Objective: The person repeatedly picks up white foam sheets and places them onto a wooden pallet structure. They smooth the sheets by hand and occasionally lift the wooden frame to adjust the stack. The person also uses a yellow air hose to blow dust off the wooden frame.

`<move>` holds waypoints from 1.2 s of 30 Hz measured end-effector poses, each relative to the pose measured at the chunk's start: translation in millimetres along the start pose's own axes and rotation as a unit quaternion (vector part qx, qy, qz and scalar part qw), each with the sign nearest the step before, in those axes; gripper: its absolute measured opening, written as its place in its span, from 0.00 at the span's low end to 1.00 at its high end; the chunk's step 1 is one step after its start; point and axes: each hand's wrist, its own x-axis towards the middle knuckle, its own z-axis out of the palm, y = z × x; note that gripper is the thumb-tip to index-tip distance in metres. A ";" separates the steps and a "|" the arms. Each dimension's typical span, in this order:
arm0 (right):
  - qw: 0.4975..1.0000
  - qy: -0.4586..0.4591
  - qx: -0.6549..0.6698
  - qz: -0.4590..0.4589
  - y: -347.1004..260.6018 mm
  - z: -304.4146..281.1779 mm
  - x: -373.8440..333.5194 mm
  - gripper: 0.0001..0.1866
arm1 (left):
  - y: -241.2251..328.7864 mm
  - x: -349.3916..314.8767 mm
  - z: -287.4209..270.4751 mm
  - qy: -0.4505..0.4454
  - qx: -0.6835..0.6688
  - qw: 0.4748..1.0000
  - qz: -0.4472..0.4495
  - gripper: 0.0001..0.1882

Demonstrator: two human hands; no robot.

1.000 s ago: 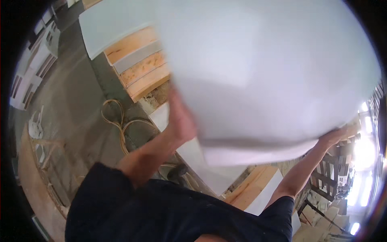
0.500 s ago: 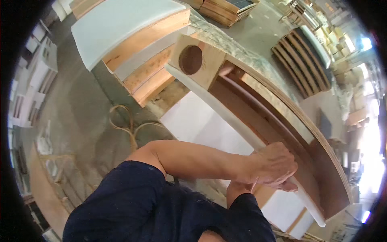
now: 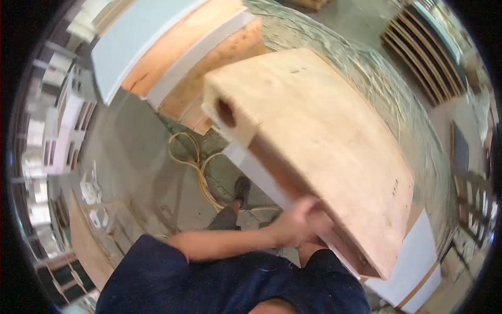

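The pale, curved wooden box [image 3: 324,136] has rolled at centre, making its broad face accessible; the left hand's [image 3: 298,223] blurred fingers curl, hold unclear, right hand hidden.

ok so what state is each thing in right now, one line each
wooden box, broad face up, long side open, round hole in one end
left hand, at the box's open side, blurred, hold unclear
yellowish hose, looped on the floor
clear sheeting, wrinkled, spread out
white-topped wooden piece, white face up
layered curved stack, apart from the box
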 end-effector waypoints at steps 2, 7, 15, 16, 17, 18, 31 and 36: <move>0.999 -0.024 -0.027 0.034 21.3 11.0 -11.5 0.28 | 2.5 1.5 -12.0 0.119 -0.375 0.914 -0.100 0.43; 0.926 -0.217 -0.268 0.154 89.3 65.7 -64.2 0.29 | -72.8 -5.0 -26.8 0.230 -0.559 0.765 -0.222 0.41; 0.834 -0.456 -0.304 -0.064 -141.8 65.0 -93.9 0.20 | -136.8 -24.8 -45.7 0.242 -0.508 0.782 -0.268 0.43; 0.729 -0.396 -0.503 -0.242 -194.2 59.6 -82.1 0.16 | -134.3 -24.0 -52.2 0.251 -0.497 0.793 -0.248 0.42; 0.807 -0.276 -0.470 -0.228 -229.0 41.0 -50.2 0.17 | -132.0 -16.2 -52.3 0.266 -0.484 0.804 -0.219 0.42; 0.746 -0.101 -0.526 -0.396 -265.9 40.7 -31.5 0.17 | -132.0 -10.6 -62.9 0.334 -0.479 0.770 -0.257 0.41; 0.573 0.229 -0.723 -0.309 -438.8 58.1 124.2 0.43 | -144.2 8.3 -54.8 0.442 -0.483 0.750 -0.100 0.42; 0.589 0.223 -0.737 -0.247 -434.9 88.1 100.2 0.45 | -167.6 -3.3 -45.0 0.475 -0.497 0.720 -0.098 0.44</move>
